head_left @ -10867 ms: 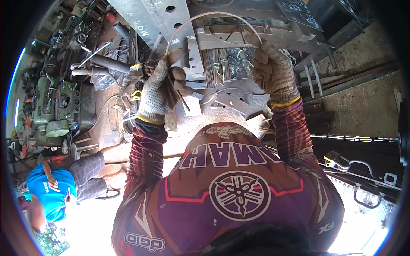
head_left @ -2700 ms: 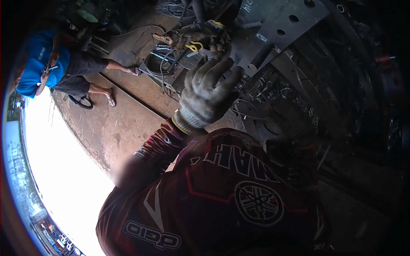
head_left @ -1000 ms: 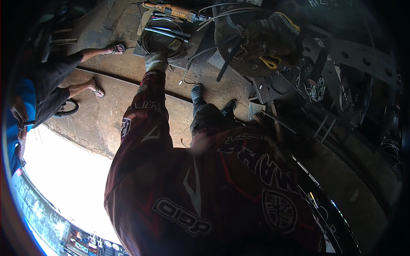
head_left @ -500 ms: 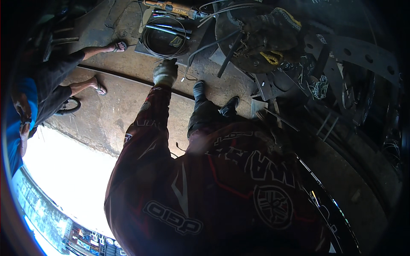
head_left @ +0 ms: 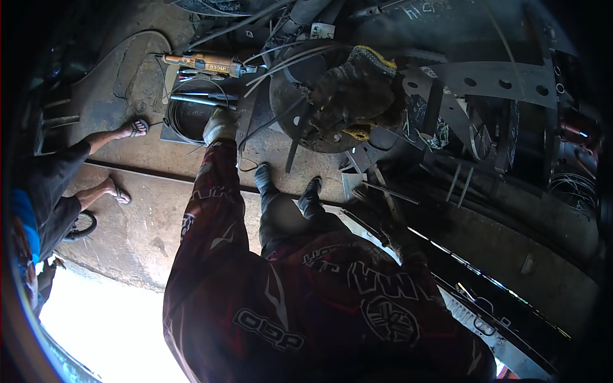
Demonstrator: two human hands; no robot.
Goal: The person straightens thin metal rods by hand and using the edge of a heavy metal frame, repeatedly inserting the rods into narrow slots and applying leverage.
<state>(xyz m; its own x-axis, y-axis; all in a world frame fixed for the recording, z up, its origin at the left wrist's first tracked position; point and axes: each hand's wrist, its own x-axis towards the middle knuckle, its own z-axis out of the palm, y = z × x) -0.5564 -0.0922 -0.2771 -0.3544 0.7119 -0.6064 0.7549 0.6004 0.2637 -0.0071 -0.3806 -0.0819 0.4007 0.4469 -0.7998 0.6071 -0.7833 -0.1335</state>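
Observation:
My left hand (head_left: 220, 126), in a pale work glove, reaches down to the right edge of a dark metal plate (head_left: 171, 135). A loop of thin wire (head_left: 168, 121) and silver rods (head_left: 199, 99) lie on that plate. The glove's back hides my fingers and whatever they touch, next to a small yellow patch. My right hand (head_left: 399, 242) is down at my right side in deep shadow, close to a narrow strip of wood or metal (head_left: 387, 195). Its fingers do not show clearly.
An orange power tool (head_left: 207, 62) lies beyond the plate. Dirty gloves or rags (head_left: 351, 96) cover a round dark stand (head_left: 281, 96) with rods and cables. A perforated steel bar (head_left: 485, 82) is at right. Another person's sandalled foot (head_left: 137, 127) stands at left, near a long floor bar (head_left: 159, 173).
My view has shifted, so the bench and scrap at the right show more. My left hand has moved forward from the plate's near edge onto its right side, by the wire loop.

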